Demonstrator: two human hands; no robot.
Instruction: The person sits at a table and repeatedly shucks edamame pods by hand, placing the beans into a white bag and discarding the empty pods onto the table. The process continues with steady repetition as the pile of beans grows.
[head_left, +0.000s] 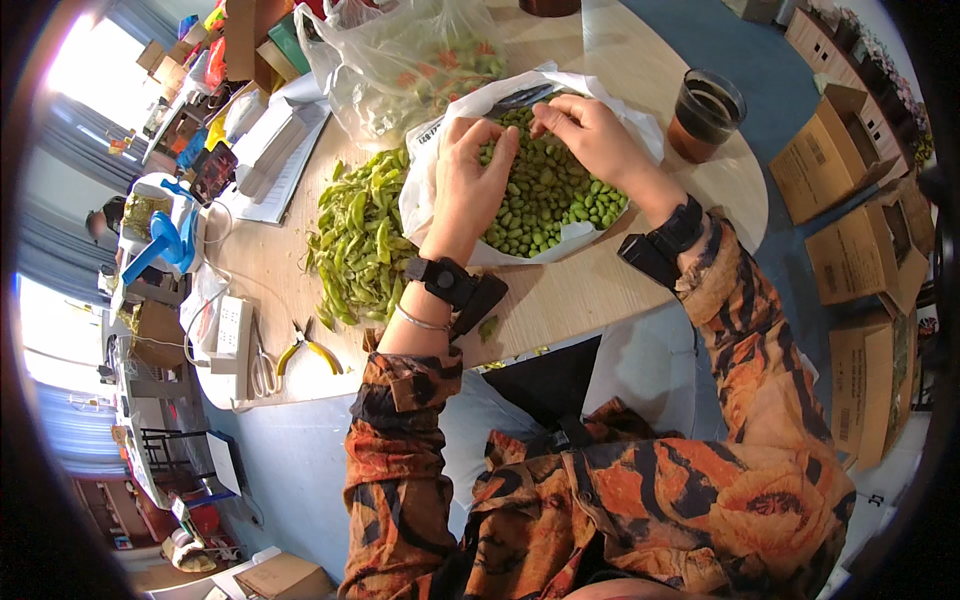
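A white plastic bag (420, 176) lies spread wide on the round wooden table, holding many shelled green beans (536, 199). Above the beans, at the bag's left side, is my left hand (476, 169), thumb and index finger brought together. My right hand (592, 135) is over the bag's upper right part with fingers curled. Whether either hand pinches a pod or bean is too small to tell. A heap of green bean pods (360, 240) rests on the table just left of the bag. Behind it, a translucent plastic bag (390, 82) contains more pods.
A cup of dark liquid (705, 116) stands to the right. At the left are pliers with yellow handles (304, 349), scissors (264, 371), a white power strip (234, 334), papers (277, 150) and a blue phone stand (169, 240). Cardboard boxes (832, 161) sit on the floor at right.
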